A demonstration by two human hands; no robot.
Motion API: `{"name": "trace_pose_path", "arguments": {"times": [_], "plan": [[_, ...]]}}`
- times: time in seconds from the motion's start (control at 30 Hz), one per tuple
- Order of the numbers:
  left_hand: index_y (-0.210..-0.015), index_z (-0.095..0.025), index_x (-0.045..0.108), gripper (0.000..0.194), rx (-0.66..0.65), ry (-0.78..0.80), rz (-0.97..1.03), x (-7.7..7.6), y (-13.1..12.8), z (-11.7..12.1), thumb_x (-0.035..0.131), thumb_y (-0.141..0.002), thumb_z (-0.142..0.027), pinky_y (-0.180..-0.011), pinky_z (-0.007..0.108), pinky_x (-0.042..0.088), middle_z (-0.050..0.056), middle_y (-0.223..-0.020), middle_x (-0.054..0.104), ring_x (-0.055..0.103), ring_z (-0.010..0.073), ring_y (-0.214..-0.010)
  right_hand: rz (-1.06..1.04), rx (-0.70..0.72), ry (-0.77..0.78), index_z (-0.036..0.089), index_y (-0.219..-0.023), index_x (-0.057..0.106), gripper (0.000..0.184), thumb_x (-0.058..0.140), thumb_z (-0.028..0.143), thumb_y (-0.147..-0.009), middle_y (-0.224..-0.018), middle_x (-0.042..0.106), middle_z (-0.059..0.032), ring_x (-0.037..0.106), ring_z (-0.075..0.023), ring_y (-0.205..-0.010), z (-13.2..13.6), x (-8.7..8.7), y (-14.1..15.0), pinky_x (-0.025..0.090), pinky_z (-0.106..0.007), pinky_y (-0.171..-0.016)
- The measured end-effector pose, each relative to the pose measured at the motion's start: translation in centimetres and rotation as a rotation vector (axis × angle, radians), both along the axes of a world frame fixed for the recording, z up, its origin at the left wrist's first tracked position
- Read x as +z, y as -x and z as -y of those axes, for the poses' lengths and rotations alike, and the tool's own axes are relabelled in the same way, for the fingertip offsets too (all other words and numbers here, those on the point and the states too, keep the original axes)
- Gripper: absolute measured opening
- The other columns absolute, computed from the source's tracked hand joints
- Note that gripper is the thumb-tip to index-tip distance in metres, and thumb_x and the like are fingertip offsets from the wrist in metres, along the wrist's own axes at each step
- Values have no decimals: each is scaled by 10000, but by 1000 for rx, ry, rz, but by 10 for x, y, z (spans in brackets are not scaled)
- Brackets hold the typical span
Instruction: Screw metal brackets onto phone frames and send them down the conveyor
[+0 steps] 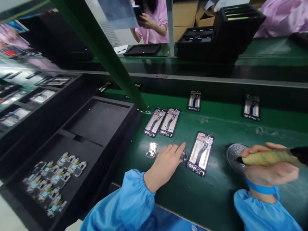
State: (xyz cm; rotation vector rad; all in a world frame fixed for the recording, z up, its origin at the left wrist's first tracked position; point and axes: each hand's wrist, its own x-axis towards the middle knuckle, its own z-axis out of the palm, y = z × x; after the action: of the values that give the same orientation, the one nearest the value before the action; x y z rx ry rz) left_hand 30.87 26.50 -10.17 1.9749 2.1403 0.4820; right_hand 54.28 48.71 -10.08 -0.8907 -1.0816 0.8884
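Left hand [166,162] lies flat on the green desk [216,192], fingers [179,150] stretched out, tips touching a small black part [184,155]. Just past those fingertips lies an open phone frame [201,153]. Right hand [269,166] has its fingers wrapped around a yellow-handled tool [269,157], tip over a round metal dish [234,155].
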Motion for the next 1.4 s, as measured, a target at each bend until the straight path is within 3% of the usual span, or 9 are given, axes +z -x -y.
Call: {"name": "trace_pose_path", "arguments": {"times": [0.13,0.27,0.4,0.47,0.53,0.63,0.77,1.0,1.4], "plan": [[-1417,-266,696,388,2,60,220,10,20,-27,652,-1050,-150,-907,368,648,58,-1161,758,787,242,-1004,25,16,-117,200,-929,644,751,590,940,-810,-549,595,8,539,-207,-385,-1,-3,-2,478,-388,-400],[-1092,-233,704,83,238,13,480,9,36,-61,701,-1021,-190,-742,270,615,1,-951,761,771,176,-836,-25,104,-103,193,-954,657,719,653,893,-791,-569,626,-11,555,-219,-373,-2,-8,-6,481,-387,-381],[-1079,-220,672,118,376,-36,389,-5,36,-71,746,-997,-178,-895,382,648,45,-1013,783,792,250,-978,18,82,-165,178,-969,670,739,568,904,-877,-580,630,-29,581,-232,-377,-2,-10,-7,501,-394,-393],[-1184,-216,686,192,281,-82,293,-9,37,-63,747,-1008,-169,-1112,499,603,111,-1307,773,742,319,-1270,21,82,-179,178,-979,673,728,551,891,-902,-581,626,-26,581,-232,-378,-2,-11,-7,500,-391,-391],[-1331,-230,670,275,50,-107,176,-10,43,-52,709,-1061,-192,-1225,536,544,127,-1537,688,656,322,-1451,7,94,-192,176,-992,679,702,563,863,-911,-586,630,-31,579,-234,-376,-3,-13,-8,495,-392,-380],[-1428,-250,650,279,-201,-103,41,-8,55,-42,599,-1154,-250,-1166,482,602,107,-1506,715,710,272,-1375,-6,89,-189,175,-984,686,690,583,853,-907,-585,635,-39,584,-237,-380,-2,-13,-8,497,-392,-375],[-1404,-212,678,262,-217,-181,-15,-6,54,-61,546,-1188,-281,-1108,450,633,116,-1431,735,719,263,-1314,-6,105,-120,202,-988,698,684,658,872,-856,-598,654,-21,594,-236,-396,1,-9,-8,519,-402,-390],[-1398,-212,697,272,-340,-235,-131,-12,14,-122,568,-1166,-155,-1090,433,578,112,-1524,706,647,278,-1447,-56,129,-148,208,-984,702,646,706,837,-839,-581,653,3,561,-210,-362,-1,-6,-4,483,-361,-365],[-1480,-225,680,312,-405,-188,-2,-25,18,-118,562,-1191,-237,-1176,408,559,87,-1592,691,636,234,-1500,-69,164,-187,181,-1042,724,641,670,807,-914,-619,677,-13,596,-220,-396,-2,-16,-9,495,-362,-376]]}}
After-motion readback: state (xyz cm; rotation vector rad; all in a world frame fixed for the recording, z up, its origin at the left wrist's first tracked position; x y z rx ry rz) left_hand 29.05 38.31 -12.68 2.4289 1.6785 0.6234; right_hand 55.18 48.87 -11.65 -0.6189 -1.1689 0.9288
